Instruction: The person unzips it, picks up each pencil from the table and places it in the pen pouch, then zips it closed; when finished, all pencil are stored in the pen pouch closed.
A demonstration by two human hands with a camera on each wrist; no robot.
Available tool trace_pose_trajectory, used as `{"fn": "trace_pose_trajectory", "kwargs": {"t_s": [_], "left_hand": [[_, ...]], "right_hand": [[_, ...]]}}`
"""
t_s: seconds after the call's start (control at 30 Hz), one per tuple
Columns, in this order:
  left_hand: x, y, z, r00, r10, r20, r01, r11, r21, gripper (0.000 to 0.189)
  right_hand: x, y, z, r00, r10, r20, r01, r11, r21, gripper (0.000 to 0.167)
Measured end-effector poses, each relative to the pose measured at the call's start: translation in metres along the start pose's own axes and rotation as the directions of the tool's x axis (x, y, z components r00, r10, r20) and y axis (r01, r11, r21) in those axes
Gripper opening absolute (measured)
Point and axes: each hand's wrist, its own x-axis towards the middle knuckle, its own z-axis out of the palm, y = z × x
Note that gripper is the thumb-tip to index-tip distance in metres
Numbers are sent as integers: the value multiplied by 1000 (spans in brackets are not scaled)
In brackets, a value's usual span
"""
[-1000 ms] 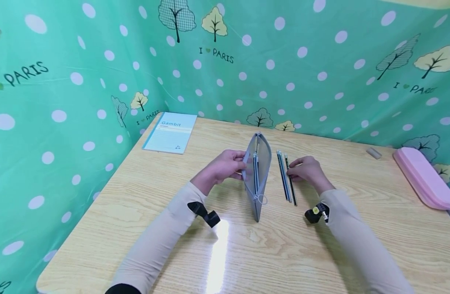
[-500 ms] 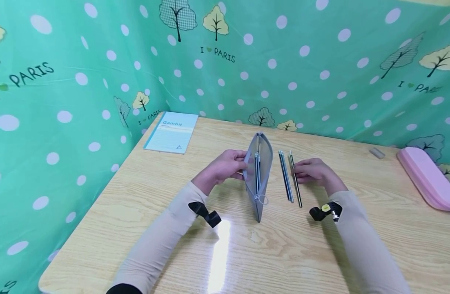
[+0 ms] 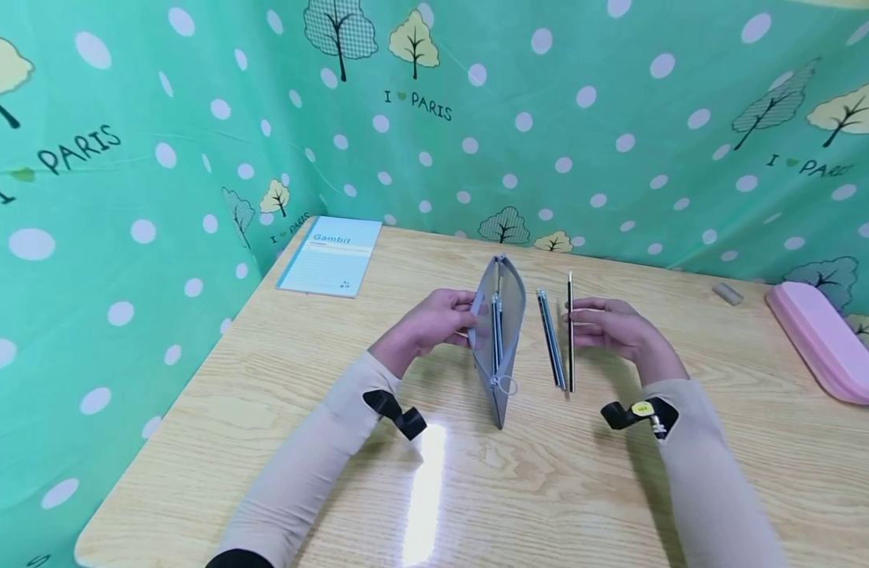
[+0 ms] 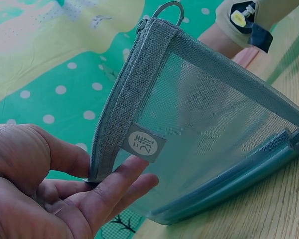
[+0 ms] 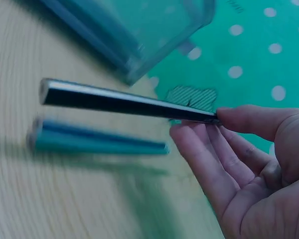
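My left hand pinches the upper edge of a grey mesh zip pencil pouch between thumb and fingers. The pouch stands on its long edge with its mouth spread, and several pencils lie inside. To the right, my right hand pinches a dark pencil between thumb and fingertips, held over the table in the right wrist view. Between pouch and held pencil, a few blue pencils lie side by side on the wood.
A Gambit notebook lies at the back left of the wooden table. Toward the back right are a grey eraser and a pink pencil case. A green polka-dot curtain hangs along the far and left sides.
My right hand has picked the dark pencil up off the table beside the blue ones and drawn it slightly right. The left hand and pouch have stayed in place.
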Motion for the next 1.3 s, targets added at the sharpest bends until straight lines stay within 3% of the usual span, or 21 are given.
{"fn": "trace_pose_trajectory", "kwargs": {"t_s": [0.2, 0.4, 0.67, 0.97, 1.07, 1.3], "left_hand": [[0, 0, 1, 1000, 1, -1, -1, 1000, -6, 47], [1, -1, 2, 1000, -3, 4, 3, 1000, -14, 48], [2, -1, 2, 1000, -13, 7, 13, 999, -50, 52], [3, -3, 0, 1000, -7, 10, 8, 999, -33, 49], [4, -3, 0, 1000, -6, 14, 7, 999, -32, 49], [3, -2, 1, 1000, -12, 9, 13, 999, -31, 49]], "right_hand": [[-8, 3, 5, 997, -65, 38, 56, 977, 205, 22], [-13, 6, 6, 995, -92, 46, 76, 957, 279, 15], [-16, 1, 8, 997, -72, 1, 69, 962, 264, 24], [-20, -6, 17, 993, -116, -34, 121, 961, 250, 49], [-22, -9, 22, 991, -125, -53, 134, 964, 231, 47], [-26, -14, 30, 987, -148, -67, 158, 969, 188, 61]]}}
